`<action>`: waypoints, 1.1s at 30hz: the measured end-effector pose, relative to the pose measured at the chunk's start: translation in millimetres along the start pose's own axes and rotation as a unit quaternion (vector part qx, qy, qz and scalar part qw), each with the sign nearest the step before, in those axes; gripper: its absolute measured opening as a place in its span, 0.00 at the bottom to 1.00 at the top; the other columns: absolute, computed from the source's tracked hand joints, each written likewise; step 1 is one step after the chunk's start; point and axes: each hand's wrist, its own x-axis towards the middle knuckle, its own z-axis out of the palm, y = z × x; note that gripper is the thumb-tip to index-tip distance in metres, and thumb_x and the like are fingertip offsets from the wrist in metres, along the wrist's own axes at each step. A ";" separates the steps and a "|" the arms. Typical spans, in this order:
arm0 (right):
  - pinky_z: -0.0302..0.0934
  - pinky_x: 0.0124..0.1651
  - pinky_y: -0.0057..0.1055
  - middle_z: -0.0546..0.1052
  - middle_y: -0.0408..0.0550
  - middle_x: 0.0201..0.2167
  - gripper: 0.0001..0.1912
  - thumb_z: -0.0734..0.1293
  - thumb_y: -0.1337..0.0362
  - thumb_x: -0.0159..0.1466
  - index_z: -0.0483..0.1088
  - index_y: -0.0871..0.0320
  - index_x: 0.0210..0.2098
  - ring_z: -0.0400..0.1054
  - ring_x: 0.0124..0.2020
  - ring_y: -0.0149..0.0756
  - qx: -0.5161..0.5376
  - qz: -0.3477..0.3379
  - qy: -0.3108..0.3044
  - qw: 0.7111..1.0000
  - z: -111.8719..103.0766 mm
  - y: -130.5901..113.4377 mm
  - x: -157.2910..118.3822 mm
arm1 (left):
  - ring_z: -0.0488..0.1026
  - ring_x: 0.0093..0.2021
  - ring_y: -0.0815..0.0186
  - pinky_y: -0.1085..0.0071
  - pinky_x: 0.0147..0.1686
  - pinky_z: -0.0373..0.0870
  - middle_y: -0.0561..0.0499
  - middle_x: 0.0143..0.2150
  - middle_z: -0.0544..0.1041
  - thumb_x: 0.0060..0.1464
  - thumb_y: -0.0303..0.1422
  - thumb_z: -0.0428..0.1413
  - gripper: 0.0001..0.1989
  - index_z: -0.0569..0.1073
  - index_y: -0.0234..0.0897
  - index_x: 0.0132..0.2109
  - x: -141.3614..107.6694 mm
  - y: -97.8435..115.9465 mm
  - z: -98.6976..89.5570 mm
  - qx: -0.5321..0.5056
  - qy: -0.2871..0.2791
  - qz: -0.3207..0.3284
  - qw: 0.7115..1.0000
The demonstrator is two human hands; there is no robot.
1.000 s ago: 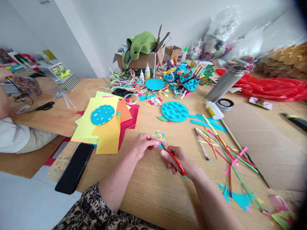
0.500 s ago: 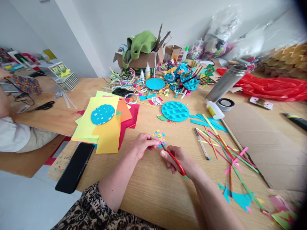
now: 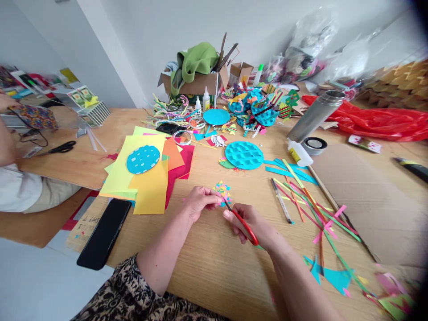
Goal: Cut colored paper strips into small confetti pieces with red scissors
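My right hand [image 3: 249,225] is closed around the red handles of a pair of scissors [image 3: 246,228], their blades angled up and left. At the blade tips, my left hand [image 3: 203,201] pinches with thumb and forefinger; whatever lies in that pinch is too small to make out. Just behind the fingertips sits a small heap of colourful paper bits [image 3: 222,189] in pink, yellow and blue. Farther back lies a blue disc [image 3: 244,155] with raised squares, over a paper fish. Left of my hands, a blue oval with pale patches [image 3: 143,159] rests on yellow paper [image 3: 150,194].
A black phone [image 3: 104,234] lies at the left table edge. To the right are a pen [image 3: 281,200], paper strips [image 3: 329,218], a glue bottle [image 3: 300,154], a steel flask [image 3: 316,116] and cardboard [image 3: 364,196]. Another person's arm [image 3: 5,138] shows far left.
Both hands and the scissors stay almost where they were. At far left, the other person's arm and the patterned cloth shift slightly.
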 end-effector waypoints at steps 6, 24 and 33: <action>0.49 0.11 0.19 0.65 0.35 0.11 0.23 0.65 0.45 0.54 0.55 0.56 0.23 0.58 0.09 0.23 -0.015 0.003 0.006 1.000 -0.3 0.2 -0.2 | 0.60 0.18 0.74 0.74 0.22 0.53 0.53 0.15 0.68 0.33 0.33 0.62 0.08 0.76 0.31 0.22 1.6 -2.1 -0.7 -0.002 -0.005 0.004 1.000; 0.46 0.07 0.18 0.63 0.33 0.08 0.23 0.67 0.46 0.53 0.54 0.56 0.22 0.56 0.06 0.23 -0.002 0.033 0.036 0.999 1.5 0.8 1.9 | 0.62 0.19 0.74 0.74 0.23 0.55 0.54 0.17 0.69 0.37 0.32 0.62 0.07 0.73 0.32 0.22 -0.1 0.7 -1.2 -0.005 -0.004 0.000 1.000; 0.50 0.11 0.19 0.65 0.35 0.10 0.22 0.65 0.45 0.54 0.55 0.56 0.22 0.59 0.08 0.24 0.021 0.000 0.076 0.997 1.8 -2.4 1.0 | 0.69 0.25 0.70 0.72 0.30 0.64 0.51 0.23 0.74 0.36 0.32 0.64 0.08 0.76 0.32 0.25 0.5 -2.4 3.8 -0.130 0.002 0.026 0.991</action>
